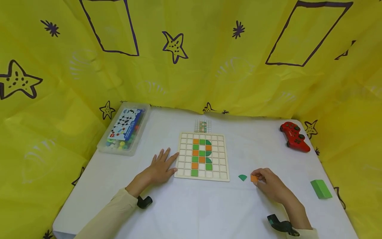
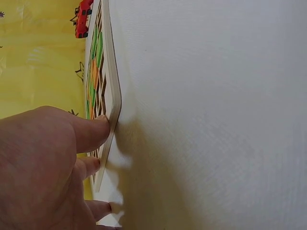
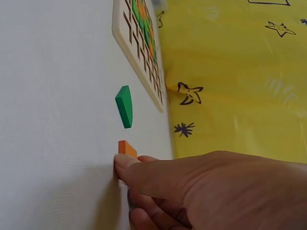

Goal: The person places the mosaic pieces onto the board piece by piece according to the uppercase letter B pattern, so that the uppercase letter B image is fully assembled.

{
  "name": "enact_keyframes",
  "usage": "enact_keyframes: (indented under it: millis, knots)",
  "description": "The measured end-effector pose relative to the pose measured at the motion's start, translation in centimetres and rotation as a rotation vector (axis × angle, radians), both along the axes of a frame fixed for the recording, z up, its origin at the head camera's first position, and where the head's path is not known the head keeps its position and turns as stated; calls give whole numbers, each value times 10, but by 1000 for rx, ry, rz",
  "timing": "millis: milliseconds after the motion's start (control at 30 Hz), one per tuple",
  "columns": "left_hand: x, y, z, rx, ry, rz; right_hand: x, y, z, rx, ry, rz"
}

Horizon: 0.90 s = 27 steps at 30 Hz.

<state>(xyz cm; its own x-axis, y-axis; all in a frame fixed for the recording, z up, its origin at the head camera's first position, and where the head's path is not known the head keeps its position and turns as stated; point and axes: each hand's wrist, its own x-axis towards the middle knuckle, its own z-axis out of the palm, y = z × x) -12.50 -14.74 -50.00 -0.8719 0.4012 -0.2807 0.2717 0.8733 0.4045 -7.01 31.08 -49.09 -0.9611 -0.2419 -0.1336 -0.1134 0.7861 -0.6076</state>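
Observation:
A wooden grid board (image 1: 221, 166) lies mid-table, with green and orange pieces set in its squares in an R-like pattern. My left hand (image 1: 161, 169) rests at the board's left edge, fingers spread; in the left wrist view its thumb (image 2: 93, 134) touches the board's rim. Right of the board, my right hand (image 1: 270, 184) pinches an orange square tile (image 1: 254, 178) between thumb and fingers. Close to that tile lies a dark green quarter-round piece (image 1: 242, 177), seen also in the right wrist view. A small printed pattern card (image 1: 197, 126) lies behind the board.
A clear plastic box (image 1: 134, 146) with a blue label and colored beads stands at the back left. At the back right lies a red game controller (image 1: 293, 136). A green block (image 1: 321, 189) sits near the right edge. Yellow patterned cloth (image 1: 203, 83) surrounds the white table.

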Motion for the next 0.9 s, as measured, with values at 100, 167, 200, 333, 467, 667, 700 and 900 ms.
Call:
enact_keyframes:
  millis: [100,167,200,333,467,667,700,900]
  knots:
    - [1,0,0,16,3,0,1,-1,-1,1,17,-21]
    - [2,-1,0,20,6,0,2,-3,-2,0,42,-30]
    - [3,-1,0,18,4,0,1,-3,-3,8,51,-36]
    - [2,-1,0,20,12,-3,-4,-6,-7,29,91,-56]
    - [1,-1,-1,11,15,-5,-14,-10,-9,19,109,-49]
    - [1,0,0,5,1,4,-31,-24,-10,8,94,-54]
    - [1,0,0,8,2,6,-34,-28,-10,3,88,-56]
    - [2,1,2,21,9,15,-42,-66,-2,-49,63,-28]
